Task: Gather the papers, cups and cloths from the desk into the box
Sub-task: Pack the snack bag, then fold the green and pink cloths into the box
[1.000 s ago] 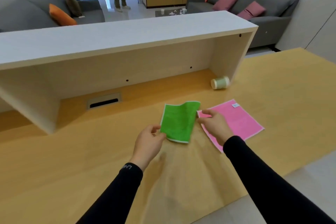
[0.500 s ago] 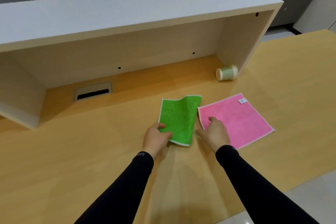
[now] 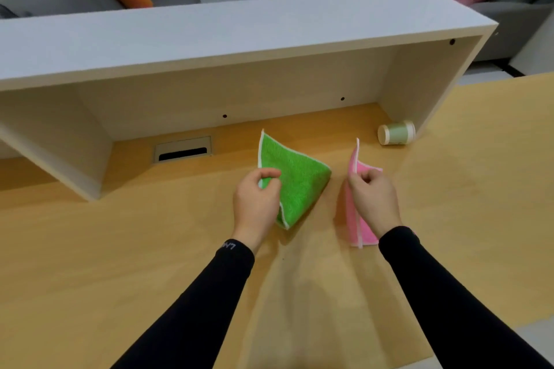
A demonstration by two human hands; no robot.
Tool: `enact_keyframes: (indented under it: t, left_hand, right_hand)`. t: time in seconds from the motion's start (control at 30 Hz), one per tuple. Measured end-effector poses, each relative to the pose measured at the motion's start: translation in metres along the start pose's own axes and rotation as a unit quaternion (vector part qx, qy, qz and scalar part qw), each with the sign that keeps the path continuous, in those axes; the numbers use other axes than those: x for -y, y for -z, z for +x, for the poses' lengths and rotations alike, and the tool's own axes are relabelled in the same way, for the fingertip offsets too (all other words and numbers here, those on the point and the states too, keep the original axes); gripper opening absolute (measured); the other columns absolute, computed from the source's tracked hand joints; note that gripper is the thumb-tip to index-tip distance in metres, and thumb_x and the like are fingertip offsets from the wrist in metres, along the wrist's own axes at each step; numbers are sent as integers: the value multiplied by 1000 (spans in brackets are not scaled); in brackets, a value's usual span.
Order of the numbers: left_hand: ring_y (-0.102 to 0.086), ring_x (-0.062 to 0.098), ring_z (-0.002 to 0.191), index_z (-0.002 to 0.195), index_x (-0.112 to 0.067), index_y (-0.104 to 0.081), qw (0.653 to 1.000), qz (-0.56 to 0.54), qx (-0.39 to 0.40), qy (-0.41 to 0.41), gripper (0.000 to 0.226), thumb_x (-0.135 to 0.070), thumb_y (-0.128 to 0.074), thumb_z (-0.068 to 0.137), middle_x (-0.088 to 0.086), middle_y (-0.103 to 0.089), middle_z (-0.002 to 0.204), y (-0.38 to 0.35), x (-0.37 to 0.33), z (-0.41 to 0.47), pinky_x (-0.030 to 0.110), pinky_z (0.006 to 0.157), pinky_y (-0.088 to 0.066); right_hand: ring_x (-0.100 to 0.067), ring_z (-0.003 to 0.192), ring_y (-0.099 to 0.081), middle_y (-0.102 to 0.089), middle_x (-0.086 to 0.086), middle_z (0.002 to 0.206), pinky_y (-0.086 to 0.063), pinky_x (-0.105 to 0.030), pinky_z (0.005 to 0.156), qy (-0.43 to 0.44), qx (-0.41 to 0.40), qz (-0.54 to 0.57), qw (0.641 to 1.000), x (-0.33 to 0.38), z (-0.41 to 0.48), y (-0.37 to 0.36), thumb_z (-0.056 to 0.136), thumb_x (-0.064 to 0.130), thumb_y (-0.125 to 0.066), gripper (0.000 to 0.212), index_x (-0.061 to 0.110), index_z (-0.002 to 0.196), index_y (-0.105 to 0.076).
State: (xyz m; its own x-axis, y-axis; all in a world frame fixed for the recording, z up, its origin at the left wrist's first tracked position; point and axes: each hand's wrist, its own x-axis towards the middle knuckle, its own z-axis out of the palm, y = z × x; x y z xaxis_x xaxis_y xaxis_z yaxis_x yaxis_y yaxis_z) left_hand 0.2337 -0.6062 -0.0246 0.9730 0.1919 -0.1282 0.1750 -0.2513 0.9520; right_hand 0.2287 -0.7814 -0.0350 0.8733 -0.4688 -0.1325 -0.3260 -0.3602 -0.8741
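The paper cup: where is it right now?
In the head view, the paper cup lies on its side, far right on the desk, beside the shelf's right wall, beyond the pink cloth.

Open tabletop (image 3: 120,263) all round in front of white shelf unit (image 3: 239,27). Low overhang of shelf unit caps reach into recess beneath; side panels close both ends. Tipped cup (image 3: 396,132) lying against shelf unit's right panel, narrowing that corner. Cable slot (image 3: 183,149) flush under shelf unit, no obstruction.
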Motion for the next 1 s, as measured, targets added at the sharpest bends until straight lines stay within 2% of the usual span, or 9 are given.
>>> enact_keyframes:
  t: [0.07, 0.23, 0.33, 0.4, 0.53, 0.67, 0.73, 0.87, 1.0]
  left_hand:
    - [-50, 3, 59, 100, -20, -68, 999, 23, 17, -40, 22, -11, -53, 86, -7, -65, 98, 9, -11, -4, 17, 56, -40]
    - [-48, 5, 56, 87, -25, -63, 986, 48, 70, -141, 16, -11, -55, 87, -11, -61, 79, 34, -27, -22, 18, 54, -40]
    - [-64, 12, 80, 99, -25, -55, 986, 46, 63, -150, 17, -14, -55, 86, -7, -66, 94, 56, -29, -30, 33, 71, -56]
    - [-67, 9, 86, 107, -28, -50, 989, 17, 58, -138, 27, -11, -53, 87, -6, -70, 95, 77, -29, -35, 33, 78, -57]
    - [-66, 5, 86, 94, -37, -53, 990, -62, -23, -122, 31, -7, -51, 85, -5, -73, 86, 124, -28, -46, 29, 80, -54]
    - [-62, 14, 96, 100, -19, -64, 980, -121, -152, -49, 14, -20, -60, 87, -3, -68, 99, 179, -6, -47, 32, 85, -50]
    - [-61, 19, 102, 97, -21, -68, 980, -160, -111, 23, 21, -33, -53, 90, -2, -68, 101, 213, 17, -52, 36, 89, -46]
    - [-59, 19, 88, 96, -25, -63, 951, -250, -80, 160, 36, -52, -38, 91, 0, -66, 89, 284, 61, -76, 37, 81, -44]
    - [-64, 23, 85, 98, -25, -65, 909, -374, -114, 145, 35, -50, -43, 90, 4, -71, 88, 373, 89, -94, 42, 73, -53]
  right_hand:
    - [-15, 58, -36, -41, 0, 60, -29, -28, 55, 9, 31, 36, 999, 23, -10, -6, 83, 18, -49, 18, 13, 66, -47]
    - [-12, 63, -42, -47, 0, 70, -36, -23, 55, 4, 161, 128, 979, 73, -39, -35, 86, 9, -49, 16, 10, 70, -52]
    - [-14, 63, -55, -60, -3, 73, -45, -19, 50, -1, 215, 211, 954, 98, -60, -54, 85, 24, -61, 20, 4, 84, -61]
    - [-13, 60, -64, -67, -4, 77, -50, -22, 50, 3, 246, 209, 946, 110, -72, -65, 79, 30, -71, 30, 4, 93, -64]
    - [-4, 42, -63, -66, -5, 72, -50, -17, 43, 18, 269, 208, 940, 135, -96, -89, 78, 3, -69, 18, 3, 96, -63]
    - [-11, 56, -66, -68, -5, 78, -57, -25, 59, 50, 330, 219, 917, 167, -131, -122, 78, -2, -66, 17, 11, 88, -63]
    - [-17, 63, -65, -68, -8, 81, -56, -32, 66, 43, 372, 244, 894, 185, -153, -144, 78, -2, -65, 17, 9, 91, -62]
    - [-20, 69, -65, -67, -10, 83, -55, -34, 69, 12, 464, 278, 841, 217, -210, -197, 82, 0, -61, 15, 8, 95, -61]
    - [-23, 75, -64, -65, -13, 87, -54, -37, 76, -22, 552, 308, 774, 243, -284, -264, 84, 3, -54, 18, 4, 102, -58]
